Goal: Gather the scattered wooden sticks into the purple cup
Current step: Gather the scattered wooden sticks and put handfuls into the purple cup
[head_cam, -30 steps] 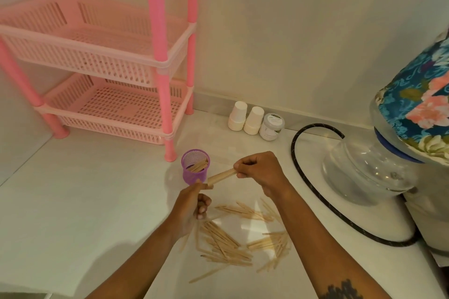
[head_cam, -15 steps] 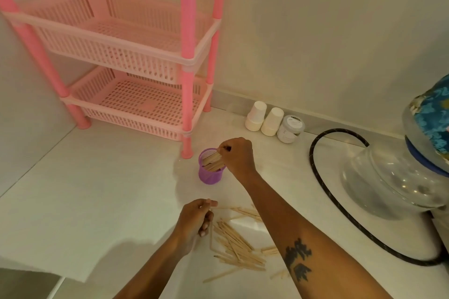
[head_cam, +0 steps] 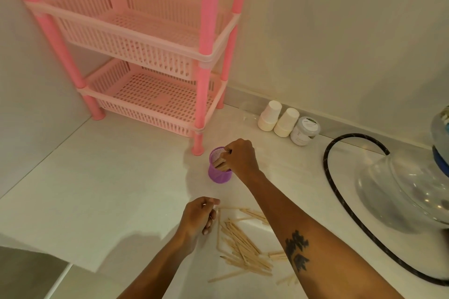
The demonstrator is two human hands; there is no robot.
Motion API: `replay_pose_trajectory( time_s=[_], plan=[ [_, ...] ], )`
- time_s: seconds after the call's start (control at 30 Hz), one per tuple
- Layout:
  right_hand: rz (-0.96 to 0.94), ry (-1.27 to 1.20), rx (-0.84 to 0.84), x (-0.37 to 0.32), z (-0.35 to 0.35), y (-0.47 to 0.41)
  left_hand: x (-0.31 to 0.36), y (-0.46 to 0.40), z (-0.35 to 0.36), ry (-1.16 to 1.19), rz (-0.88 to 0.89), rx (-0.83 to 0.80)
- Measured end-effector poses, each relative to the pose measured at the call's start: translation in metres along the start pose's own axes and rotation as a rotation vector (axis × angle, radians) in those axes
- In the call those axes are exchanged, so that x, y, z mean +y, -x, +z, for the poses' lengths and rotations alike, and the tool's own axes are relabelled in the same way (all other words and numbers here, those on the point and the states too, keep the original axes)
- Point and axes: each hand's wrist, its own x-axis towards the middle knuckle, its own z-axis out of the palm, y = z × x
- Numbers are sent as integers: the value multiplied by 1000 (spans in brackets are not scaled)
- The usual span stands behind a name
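The right hand (head_cam: 240, 158) grips a bundle of sticks (head_cam: 220, 162) slanting into the purple cup (head_cam: 219, 172). The left hand (head_cam: 198, 217), loosely curled and empty, hovers beside scattered sticks (head_cam: 243, 245) lying mostly diagonally on the counter (head_cam: 109, 189).

Head-worn wide-angle view looks forward and down, close over the counter (head_cam: 121, 189).

purple cup (head_cam: 220, 172): purple, fine mesh
wooden sticks (head_cam: 243, 245): pale tan
rack (head_cam: 145, 39): pink posts, paler pink slotted baskets
hose (head_cam: 340, 189): black, faintly speckled
paper cups (head_cam: 278, 119): cream-white
jar (head_cam: 305, 130): white, label perhaps green
counter (head_cam: 109, 189): white
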Motion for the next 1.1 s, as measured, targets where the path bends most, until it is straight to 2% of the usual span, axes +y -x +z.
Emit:
replay_pose_trajectory(
  time_s=[0.13, 0.23, 0.37, 0.5, 0.57, 0.67, 0.8, 0.87, 0.97, 1.1],
  plan=[
    [-40, 23, 10, 5, -7, -1, 2, -4, 2, -49, 36, 4],
    [-35, -41, 84, 12, -14, 2, 4, -5, 4, -112, 71, -4],
    [-26, -105, 206, 25, -23, 13, 4, -5, 5, -282, 172, 10],
    [38, -137, 239, 49, -30, 34, 0, -5, 7, -518, 330, -17],
    [86, -134, 190, 66, -31, 49, -2, -6, 7, -668, 454, -95],
    [150, -83, 14, 98, -32, 76, -4, -11, 9, -1044, 600, -261],
    [120, 87, -344, 132, -28, 113, -9, -19, 18, -1365, 623, -496],
    [69, 172, -456, 144, -25, 131, -13, -21, 22, -1471, 665, -574],
    [-49, 275, -468, 157, -23, 153, -18, -22, 27, -1598, 730, -620],
    [-158, 353, -472, 166, -31, 174, -24, -16, 35, -1629, 751, -617]
  ],
)
